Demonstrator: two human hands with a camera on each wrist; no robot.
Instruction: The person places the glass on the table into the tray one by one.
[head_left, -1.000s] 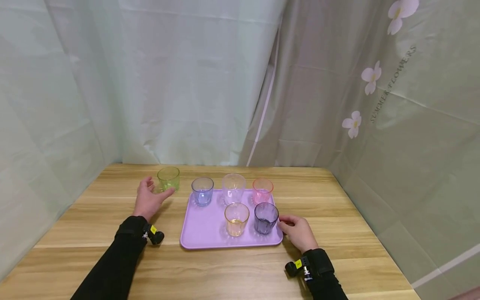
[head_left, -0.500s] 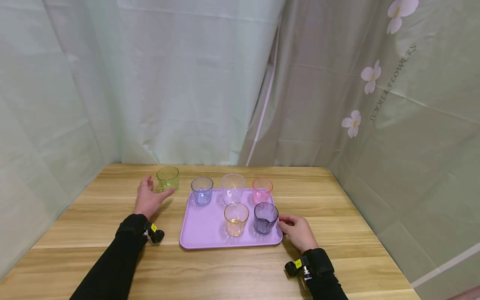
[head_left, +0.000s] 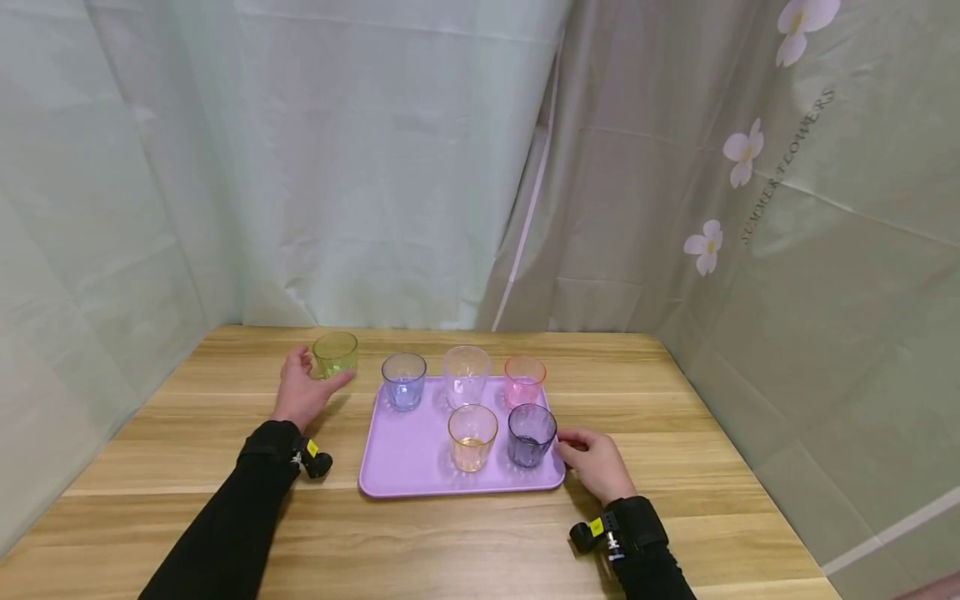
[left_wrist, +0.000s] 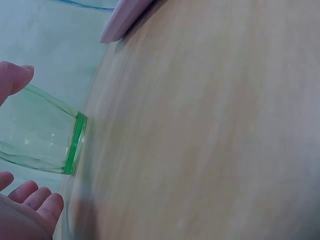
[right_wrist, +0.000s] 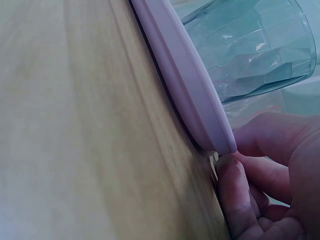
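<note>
A green glass stands on the wooden table at the far left. My left hand reaches around its near side, thumb on one side and fingers on the other. In the left wrist view a gap shows between the fingertips and the green glass. My right hand pinches the right edge of the purple tray, thumb above the rim and fingers beneath it. Nearest to that hand on the tray is a dark grey glass.
Also on the tray are a blue glass, a clear pinkish glass, a pink glass and an amber glass. Curtains hang behind and beside the wooden table.
My left hand has shifted slightly forward and to the right, closer around the green glass. The right hand and the tray stay in place.
</note>
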